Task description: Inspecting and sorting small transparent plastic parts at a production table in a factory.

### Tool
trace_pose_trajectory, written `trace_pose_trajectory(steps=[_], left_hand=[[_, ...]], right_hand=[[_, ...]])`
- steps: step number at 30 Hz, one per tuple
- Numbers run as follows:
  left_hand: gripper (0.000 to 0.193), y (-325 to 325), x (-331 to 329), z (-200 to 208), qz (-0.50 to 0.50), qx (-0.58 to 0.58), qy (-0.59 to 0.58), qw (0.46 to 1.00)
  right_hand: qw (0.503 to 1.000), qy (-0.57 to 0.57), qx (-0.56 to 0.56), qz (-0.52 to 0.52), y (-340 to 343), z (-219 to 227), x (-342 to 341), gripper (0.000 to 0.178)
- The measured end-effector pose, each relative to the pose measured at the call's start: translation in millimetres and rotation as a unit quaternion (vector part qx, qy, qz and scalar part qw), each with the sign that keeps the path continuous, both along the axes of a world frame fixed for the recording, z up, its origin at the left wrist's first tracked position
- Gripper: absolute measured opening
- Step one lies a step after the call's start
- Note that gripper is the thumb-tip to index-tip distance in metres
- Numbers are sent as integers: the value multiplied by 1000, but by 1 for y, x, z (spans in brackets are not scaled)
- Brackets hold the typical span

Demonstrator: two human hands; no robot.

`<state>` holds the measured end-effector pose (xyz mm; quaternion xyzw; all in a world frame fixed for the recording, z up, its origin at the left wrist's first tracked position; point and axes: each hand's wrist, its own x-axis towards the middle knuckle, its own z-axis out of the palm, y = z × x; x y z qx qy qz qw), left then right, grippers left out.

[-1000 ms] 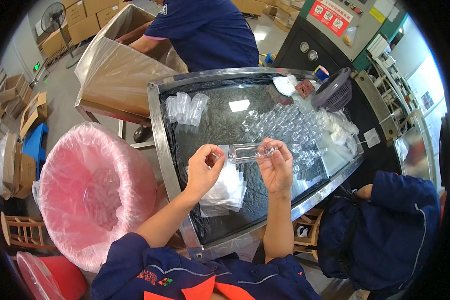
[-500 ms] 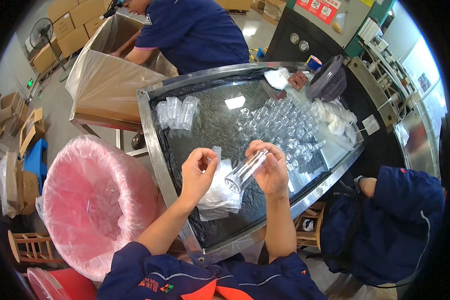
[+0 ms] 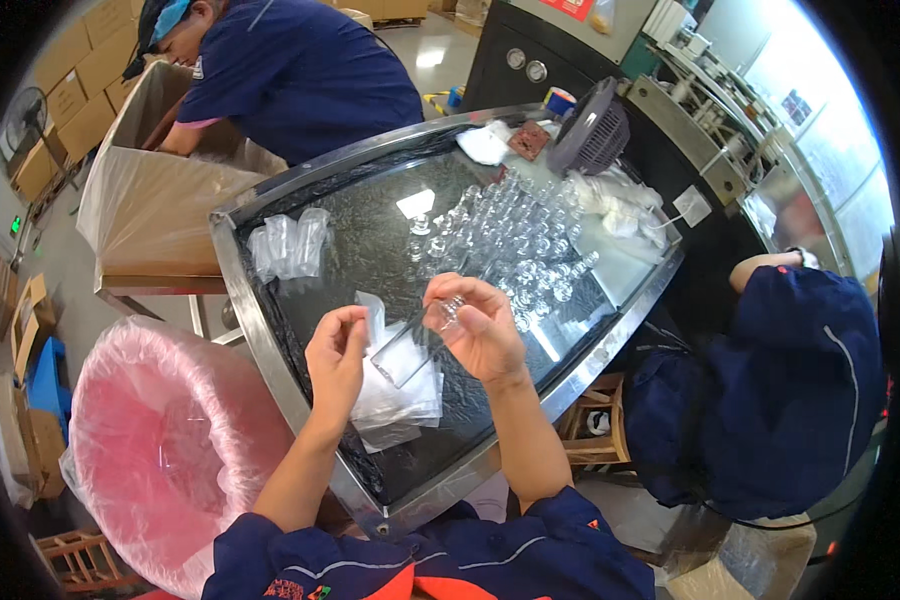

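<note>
My right hand (image 3: 478, 330) holds a clear plastic bottle (image 3: 410, 352) by its narrower end, with its wide base tilted down and to the left. The fingers of my left hand (image 3: 336, 358) pinch a small clear plastic bag (image 3: 372, 316), just left of the bottle. Bottle and bag are close together; whether they touch I cannot tell. Under both hands lies a loose pile of flat clear bags (image 3: 400, 395) on the dark table top. Beyond my right hand stand many clear bottles (image 3: 515, 235) in a cluster. Several bagged bottles (image 3: 290, 245) lie at the table's left side.
A metal rim (image 3: 255, 345) edges the table. To my left stands a bin lined with pink plastic (image 3: 120, 400). A co-worker (image 3: 300, 80) leans into a lined carton (image 3: 165, 200). A fan (image 3: 592, 130) and white cloths (image 3: 610, 205) sit at the far right; another person (image 3: 770, 390) is beside me.
The view has shifted, so the scene sits further left. My right hand has turned the bottle's base toward the left hand and the bag. The left hand still pinches the bag.
</note>
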<state>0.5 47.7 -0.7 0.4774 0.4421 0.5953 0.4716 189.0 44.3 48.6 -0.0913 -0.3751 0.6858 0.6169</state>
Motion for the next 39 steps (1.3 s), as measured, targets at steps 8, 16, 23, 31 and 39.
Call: trace_pose_trajectory(steps=[8,16,23,31,39], left_hand=[[13,0,3,-2,31,37,60,997],[33,-3,5,14,32,178,117,976],[44,-3,5,12,-43,162,7,986],[42,-9,4,15,-32,187,106,976],[38,-9,4,16,-96,93,-86,987]], right_hand=[[998,-25,-9,-58,-6,1,7,24],[995,-93,-25,-29,-1,-11,-29,21],[990,-100,-65,-68,1,3,-28,17],[977,-189,-69,-67,2,-14,-27,14],[981,-131,-83,-119,1,-2,-26,19]])
